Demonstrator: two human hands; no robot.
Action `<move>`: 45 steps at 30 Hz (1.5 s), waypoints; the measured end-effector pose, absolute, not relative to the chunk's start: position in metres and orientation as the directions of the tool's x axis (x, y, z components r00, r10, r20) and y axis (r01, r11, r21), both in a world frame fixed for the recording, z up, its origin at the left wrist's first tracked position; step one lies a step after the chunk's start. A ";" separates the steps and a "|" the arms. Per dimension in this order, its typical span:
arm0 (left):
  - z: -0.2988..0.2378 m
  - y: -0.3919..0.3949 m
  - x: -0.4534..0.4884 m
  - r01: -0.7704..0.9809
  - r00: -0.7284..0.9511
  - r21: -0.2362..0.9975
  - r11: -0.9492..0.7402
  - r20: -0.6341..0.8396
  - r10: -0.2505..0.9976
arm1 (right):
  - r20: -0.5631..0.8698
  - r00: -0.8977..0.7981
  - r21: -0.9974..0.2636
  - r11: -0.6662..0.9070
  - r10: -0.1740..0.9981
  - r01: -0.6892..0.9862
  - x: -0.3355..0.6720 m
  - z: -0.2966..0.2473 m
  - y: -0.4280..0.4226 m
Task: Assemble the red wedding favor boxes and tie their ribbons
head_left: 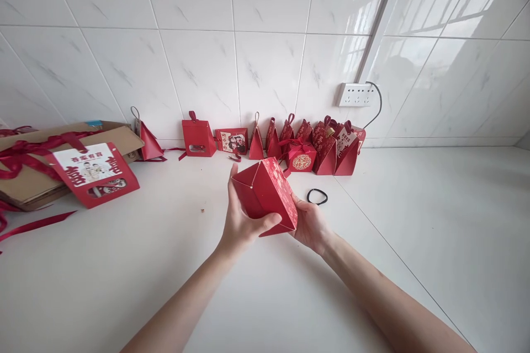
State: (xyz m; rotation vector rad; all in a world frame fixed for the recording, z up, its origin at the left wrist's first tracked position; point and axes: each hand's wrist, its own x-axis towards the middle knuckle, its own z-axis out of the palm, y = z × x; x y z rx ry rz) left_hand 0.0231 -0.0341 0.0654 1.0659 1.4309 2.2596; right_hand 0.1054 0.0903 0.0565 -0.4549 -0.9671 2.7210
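While holding the red box [265, 194] up over the bench [165, 270] between left hand [240, 226] and right hand [312, 226], has the fingers of both partly spread and pressed to its sides, with the left thumb across a plain face and some right fingers hidden behind the box. Judging from the faces on show, looks largely folded into shape, but shows no ribbon loop and leaves unclear whether the hidden side is closed. Beyond the fingers, see a row of red boxes [325, 149], several seemingly finished with ribbon loops [291, 118].
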 end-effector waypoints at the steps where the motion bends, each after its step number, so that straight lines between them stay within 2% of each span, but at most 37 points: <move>1: 0.066 -0.035 0.020 0.169 -0.728 0.871 -0.461 0.426 0.538 | -0.219 -0.928 -0.645 -0.758 0.300 -0.093 0.105 0.055 0.091; 4: 0.069 -0.037 0.007 0.131 -0.858 0.897 -0.422 0.316 0.406 | -0.240 -0.926 -0.629 -0.773 0.292 -0.081 0.104 0.049 0.095; 6: 0.071 -0.038 0.000 0.091 -0.893 0.889 -0.449 0.273 0.359 | -0.242 -0.933 -0.604 -0.794 0.266 -0.069 0.103 0.044 0.097; 10: 0.070 -0.039 0.004 0.163 -0.839 0.884 -0.438 0.358 0.411 | -0.254 -0.935 -0.548 -0.834 0.247 -0.072 0.101 0.041 0.094; 15: 0.068 -0.038 0.020 0.189 -0.780 0.886 -0.423 0.397 0.484 | -0.318 -0.902 -0.563 -0.823 0.291 -0.067 0.101 0.050 0.089; 18: 0.069 -0.038 0.020 0.207 -0.788 0.892 -0.401 0.395 0.472 | -0.327 -0.898 -0.570 -0.819 0.294 -0.060 0.101 0.051 0.090; 21: 0.071 -0.038 0.014 0.264 -0.825 0.887 -0.379 0.411 0.387 | -0.310 -0.908 -0.583 -0.811 0.282 -0.053 0.101 0.046 0.095; 23: 0.072 -0.037 0.006 0.201 -0.890 0.886 -0.419 0.344 0.300 | -0.285 -0.921 -0.600 -0.799 0.266 -0.045 0.101 0.043 0.098; 26: 0.071 -0.038 -0.007 -0.046 -0.977 0.839 -0.542 0.076 0.200 | -0.253 -0.935 -0.600 -0.798 0.249 -0.050 0.102 0.043 0.098; 28: 0.068 -0.038 -0.016 -0.158 -0.983 0.811 -0.563 -0.077 0.164 | -0.245 -0.937 -0.586 -0.808 0.249 -0.061 0.103 0.045 0.096; 30: 0.064 -0.038 -0.021 -0.199 -0.979 0.817 -0.541 -0.138 0.151 | -0.229 -0.937 -0.592 -0.802 0.263 -0.081 0.102 0.046 0.095; 38: 0.053 -0.034 -0.015 -0.207 -0.949 0.852 -0.482 -0.055 0.311 | -0.134 -0.851 -0.666 -0.682 0.508 -0.303 0.100 0.049 0.105; 41: 0.057 -0.035 -0.008 -0.125 -0.943 0.887 -0.444 0.034 0.332 | -0.100 -0.815 -0.669 -0.645 0.571 -0.370 0.100 0.052 0.106; 43: 0.060 -0.035 -0.002 -0.075 -0.895 0.896 -0.438 0.133 0.425 | -0.066 -0.802 -0.684 -0.612 0.594 -0.397 0.100 0.053 0.104; 45: 0.063 -0.034 0.003 -0.100 -0.808 0.898 -0.428 0.178 0.562 | -0.009 -0.792 -0.719 -0.554 0.611 -0.420 0.101 0.053 0.102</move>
